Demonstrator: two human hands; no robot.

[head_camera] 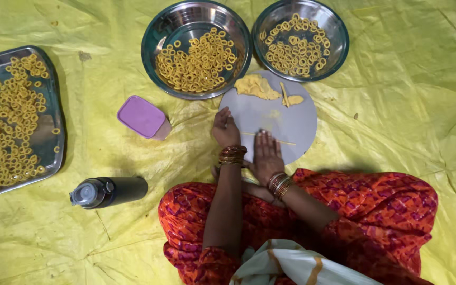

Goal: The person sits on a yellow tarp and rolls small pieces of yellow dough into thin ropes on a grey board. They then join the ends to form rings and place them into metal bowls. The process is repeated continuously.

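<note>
Person sits cross-legged on a yellow sheet [397, 121] on the floor, orange patterned cloth over the knees. Landmark: the round grey board [291, 119] just beyond the knees.

Right hand [266, 154] lies flat on the near edge of the board, fingers together and stretched, palm pressing a thin dough strand [283, 141] that runs out to the right across the board. Left hand [225, 128] rests at the board's left edge, fingers loosely bent; can't tell whether it pinches the strand's end. Both wrists carry bangles.

Step in hand, as I judge it: rolling dough into a thin rope on the board. Next move likely calls for even, light palm pressure so the rope stays uniform and doesn't snap, before it gets looped.

At the board's far edge sits a dough lump [257, 87], with smaller scraps [291, 98] beside it.

Left of the board: a lilac-lidded box [143, 117]; nearer and further left, a dark bottle [109, 191] lying on its side; far left, a steel tray [48, 134] of yellow rings.

Beyond the board: two steel bowls, left bowl [159, 26] and right bowl [339, 31], both holding dough rings.
</note>
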